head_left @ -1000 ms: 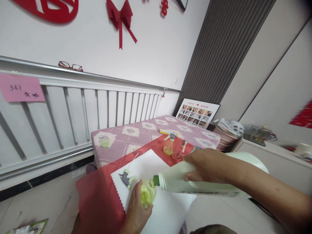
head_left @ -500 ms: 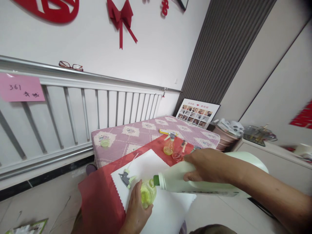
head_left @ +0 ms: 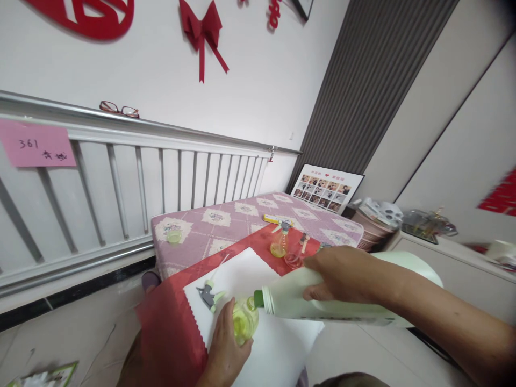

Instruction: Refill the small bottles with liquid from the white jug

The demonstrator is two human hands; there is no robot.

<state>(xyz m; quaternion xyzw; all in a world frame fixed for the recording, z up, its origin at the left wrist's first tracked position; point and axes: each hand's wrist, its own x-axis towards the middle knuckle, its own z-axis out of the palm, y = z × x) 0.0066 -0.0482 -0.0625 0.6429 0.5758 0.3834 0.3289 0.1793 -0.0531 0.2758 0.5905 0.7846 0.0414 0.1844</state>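
Observation:
My right hand (head_left: 342,275) grips a large white jug (head_left: 298,301) tipped on its side, its green spout meeting the mouth of a small clear yellow-green bottle (head_left: 244,320). My left hand (head_left: 223,349) is wrapped round that small bottle from below, holding it over a white cloth (head_left: 250,279). A grey-green spray nozzle (head_left: 209,294) with its tube lies on the white cloth just left of the bottle.
The white cloth lies on a red cloth (head_left: 169,322) spread over a table with a pink patterned cover (head_left: 217,220). Two more small spray bottles (head_left: 280,242) stand behind, and a small yellow cup (head_left: 174,236) sits at the left. A white radiator (head_left: 121,183) lines the wall.
Both hands, the jug and the small bottle stay in place. The red cloth's left edge has shifted slightly to the right; the view has moved a little.

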